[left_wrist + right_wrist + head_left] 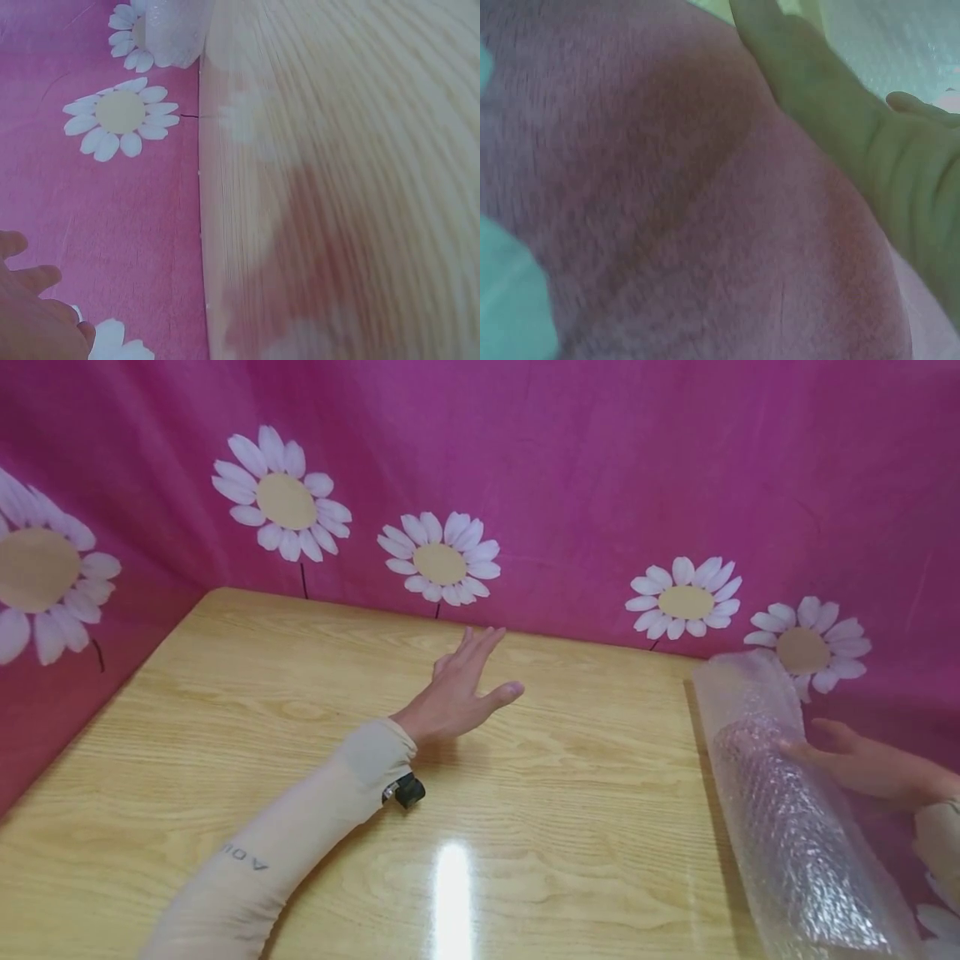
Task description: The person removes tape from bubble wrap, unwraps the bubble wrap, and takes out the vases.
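Observation:
A long roll of clear bubble wrap [795, 827] lies along the right side of the wooden table [300, 693], its far end by the back edge. Beside its right flank is my right hand [877, 764], one fingertip overlapping the plastic in the head view and the other fingers loosely extended. The right wrist view has the same hand [840, 112] large, with the bubble wrap [892, 45] behind it. My left hand [457, 693] is over the middle of the table toward the back, holding nothing, fingers straight and thumb apart.
A magenta cloth [555, 485] printed with white daisies hangs behind the table and along its left side. A small black device [407, 790] sits at my left wrist. Light glares off the table [453, 902] near the front.

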{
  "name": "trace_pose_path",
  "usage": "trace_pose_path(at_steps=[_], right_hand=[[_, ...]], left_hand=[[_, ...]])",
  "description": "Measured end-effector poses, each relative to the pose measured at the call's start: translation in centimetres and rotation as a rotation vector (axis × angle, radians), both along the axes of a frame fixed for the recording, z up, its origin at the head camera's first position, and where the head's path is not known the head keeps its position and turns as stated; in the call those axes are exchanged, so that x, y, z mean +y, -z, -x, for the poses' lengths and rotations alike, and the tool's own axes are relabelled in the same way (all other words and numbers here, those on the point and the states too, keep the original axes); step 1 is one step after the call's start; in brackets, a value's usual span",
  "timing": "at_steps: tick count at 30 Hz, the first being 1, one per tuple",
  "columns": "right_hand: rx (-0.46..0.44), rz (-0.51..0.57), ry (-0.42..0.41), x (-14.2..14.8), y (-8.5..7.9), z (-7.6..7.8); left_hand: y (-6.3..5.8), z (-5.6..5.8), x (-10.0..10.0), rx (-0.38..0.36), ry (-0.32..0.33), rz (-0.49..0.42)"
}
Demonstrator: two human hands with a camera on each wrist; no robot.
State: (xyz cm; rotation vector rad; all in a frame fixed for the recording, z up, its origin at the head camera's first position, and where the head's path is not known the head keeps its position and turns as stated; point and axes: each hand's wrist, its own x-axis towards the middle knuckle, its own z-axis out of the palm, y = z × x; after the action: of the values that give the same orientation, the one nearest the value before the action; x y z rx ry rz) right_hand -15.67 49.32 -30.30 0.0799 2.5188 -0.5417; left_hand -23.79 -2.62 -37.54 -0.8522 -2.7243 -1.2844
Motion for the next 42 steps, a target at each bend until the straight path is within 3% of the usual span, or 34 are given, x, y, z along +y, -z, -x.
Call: trace_pose_path(at_steps=[5,12,20,26,38,42], right_hand=[[-0.058,0.08,0.022,0.1,0.5,-0.1],[0.035,0.013,-0.03,0.3,1.9,-0.6],[0.043,0.04,0.083,-0.1,3.0,-0.9],[0.115,0.089,0.067,-0.9,3.5,-0.7],[0.086,0.068,0.124,-1.1,3.9,-0.4],[0.121,0.066,0.099,-1.6,3.9,-0.3]], left_hand=[[0.2,0.2,0.8,0.003,0.017,-0.006],[0.7,0.1,1.9,0.001,0.043,-0.007],[1.0,-0.1,3.4,-0.028,0.074,-0.028],[1.1,-0.4,4.5,-0.04,0.095,-0.052],[0.9,-0.7,7.1,-0.052,0.134,-0.025],[1.2,-0.8,7.3,-0.059,0.137,-0.01]])
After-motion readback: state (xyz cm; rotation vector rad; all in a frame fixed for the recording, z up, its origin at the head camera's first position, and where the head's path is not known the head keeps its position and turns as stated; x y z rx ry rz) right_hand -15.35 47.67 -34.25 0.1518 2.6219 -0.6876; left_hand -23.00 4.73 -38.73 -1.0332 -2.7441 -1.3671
